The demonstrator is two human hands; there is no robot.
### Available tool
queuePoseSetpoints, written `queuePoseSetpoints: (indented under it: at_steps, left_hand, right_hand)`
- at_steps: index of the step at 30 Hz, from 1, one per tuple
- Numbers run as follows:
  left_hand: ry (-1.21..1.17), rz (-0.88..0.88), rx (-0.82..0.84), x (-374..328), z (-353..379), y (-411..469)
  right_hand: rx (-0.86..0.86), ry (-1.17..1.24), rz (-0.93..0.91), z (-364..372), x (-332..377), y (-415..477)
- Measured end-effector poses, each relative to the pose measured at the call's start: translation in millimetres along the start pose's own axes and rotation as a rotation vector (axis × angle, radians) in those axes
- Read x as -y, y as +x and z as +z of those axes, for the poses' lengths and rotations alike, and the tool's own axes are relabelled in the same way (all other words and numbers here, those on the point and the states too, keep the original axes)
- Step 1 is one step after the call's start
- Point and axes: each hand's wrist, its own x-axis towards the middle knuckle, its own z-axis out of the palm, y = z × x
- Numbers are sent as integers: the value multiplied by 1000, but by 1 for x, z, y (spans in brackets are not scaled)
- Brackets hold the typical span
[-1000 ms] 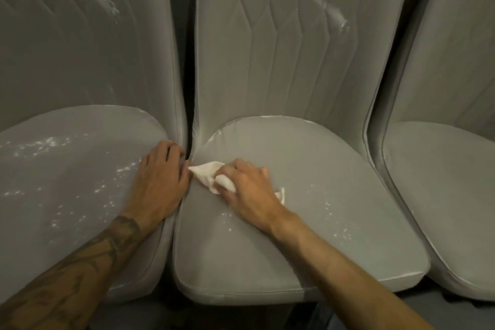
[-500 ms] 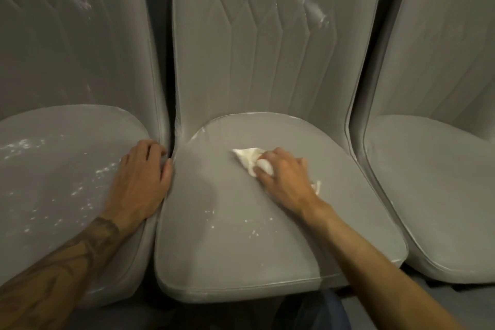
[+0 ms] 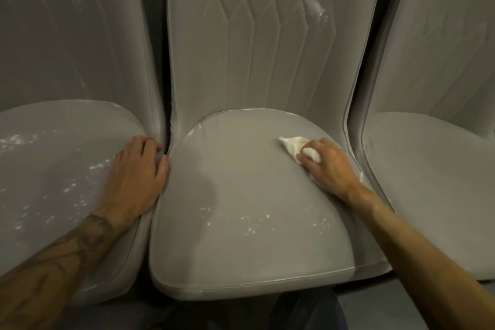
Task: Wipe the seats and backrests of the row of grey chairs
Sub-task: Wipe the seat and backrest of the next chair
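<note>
My right hand (image 3: 330,166) clutches the white cloth (image 3: 293,145) on the middle seat (image 3: 241,182), its tapered end poking out leftward

white crumpled cloth (image 3: 292,143): mostly hidden under right hand (image 3: 329,166), one corner and a fold showing | left grey upholstered chair (image 3: 53,169): cut by left edge | right grey upholstered chair (image 3: 442,182): cut by right edge | backrest tops: beyond top edge
</note>
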Motion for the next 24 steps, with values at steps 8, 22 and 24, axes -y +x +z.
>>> queuePoseSetpoints:
  at_steps: [8, 22, 24]
  left_hand:
    - [14, -3, 25, 2, 0, 0]
    - [71, 9, -5, 3, 4, 2]
    - [68, 8, -4, 1, 4, 2]
  right_hand:
    - [116, 38, -211, 13, 16, -25]
    - [46, 7, -103, -6, -11, -30]
    - [-59, -33, 104, -19, -31, -17]
